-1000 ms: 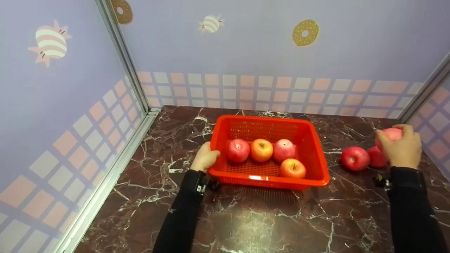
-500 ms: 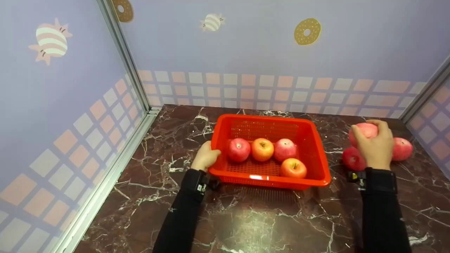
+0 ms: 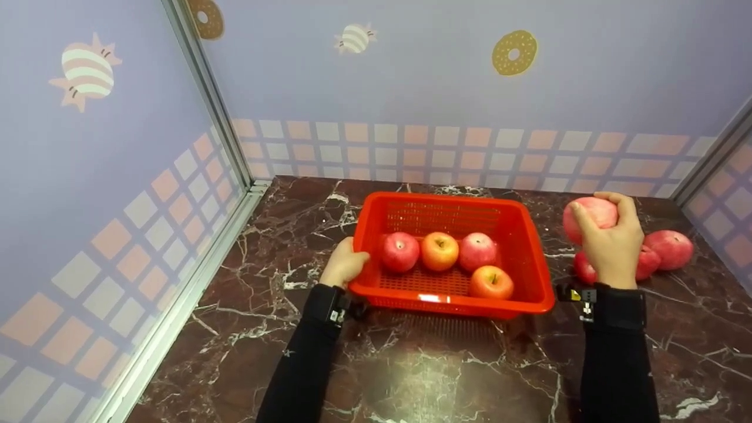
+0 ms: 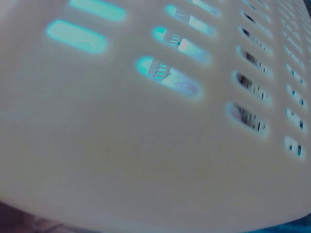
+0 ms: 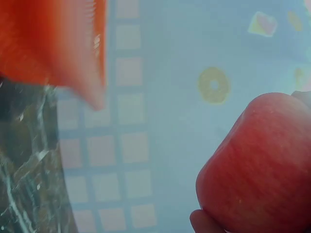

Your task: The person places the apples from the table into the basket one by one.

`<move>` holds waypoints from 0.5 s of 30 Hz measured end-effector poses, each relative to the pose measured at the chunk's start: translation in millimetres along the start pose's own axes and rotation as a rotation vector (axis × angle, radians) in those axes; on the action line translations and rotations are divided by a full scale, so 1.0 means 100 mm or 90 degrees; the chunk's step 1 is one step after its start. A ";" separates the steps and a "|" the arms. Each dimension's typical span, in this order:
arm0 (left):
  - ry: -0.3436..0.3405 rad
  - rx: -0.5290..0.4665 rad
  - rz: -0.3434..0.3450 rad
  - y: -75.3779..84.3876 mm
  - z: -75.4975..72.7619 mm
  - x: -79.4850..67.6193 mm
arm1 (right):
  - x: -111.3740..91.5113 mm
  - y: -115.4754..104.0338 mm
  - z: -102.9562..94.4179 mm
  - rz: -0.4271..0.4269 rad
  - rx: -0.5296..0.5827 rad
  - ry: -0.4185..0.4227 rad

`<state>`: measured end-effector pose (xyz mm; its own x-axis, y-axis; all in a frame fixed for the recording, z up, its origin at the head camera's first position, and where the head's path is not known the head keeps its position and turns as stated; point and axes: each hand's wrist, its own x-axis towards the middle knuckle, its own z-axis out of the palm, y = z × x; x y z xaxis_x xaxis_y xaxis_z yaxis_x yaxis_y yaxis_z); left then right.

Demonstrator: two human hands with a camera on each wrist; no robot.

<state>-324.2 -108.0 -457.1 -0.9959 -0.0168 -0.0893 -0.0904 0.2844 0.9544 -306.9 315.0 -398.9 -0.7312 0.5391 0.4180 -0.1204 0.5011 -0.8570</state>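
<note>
Left hand (image 3: 343, 262) curled on edge of basket (image 3: 470, 304); four apples (image 3: 440, 251) inside, right of it. Right hand (image 3: 617, 249) grips one apple (image 3: 592, 216), fingers bent around; more apples (image 3: 670, 249) near.

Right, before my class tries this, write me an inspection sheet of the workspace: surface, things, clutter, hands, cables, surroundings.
Surface: table, dark and marbled, with a patch of glare near the front.
Things: red basket with four apples in it; three more apples on the table to its right, two partly hidden.
Clutter: nothing seen.
Left hand: grips the basket's left rim.
Right hand: holds an apple to the right of the basket.
Cables: nothing seen.
Surroundings: walls printed with squares, sweets and doughnuts.
</note>
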 end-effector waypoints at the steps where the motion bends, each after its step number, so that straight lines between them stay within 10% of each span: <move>1: 0.001 0.000 0.001 0.00 0.00 0.00 | -0.01 -0.03 -0.01 -0.006 0.004 0.001; 15: 0.003 -0.008 0.011 -0.02 0.00 0.00 | -0.23 -0.31 0.14 -0.104 0.052 -0.020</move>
<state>-324.0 -108.7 -458.5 -0.9973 -0.0166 -0.0722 -0.0740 0.2722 0.9594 -295.7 277.7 -386.7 -0.7178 0.4335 0.5448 -0.2921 0.5227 -0.8009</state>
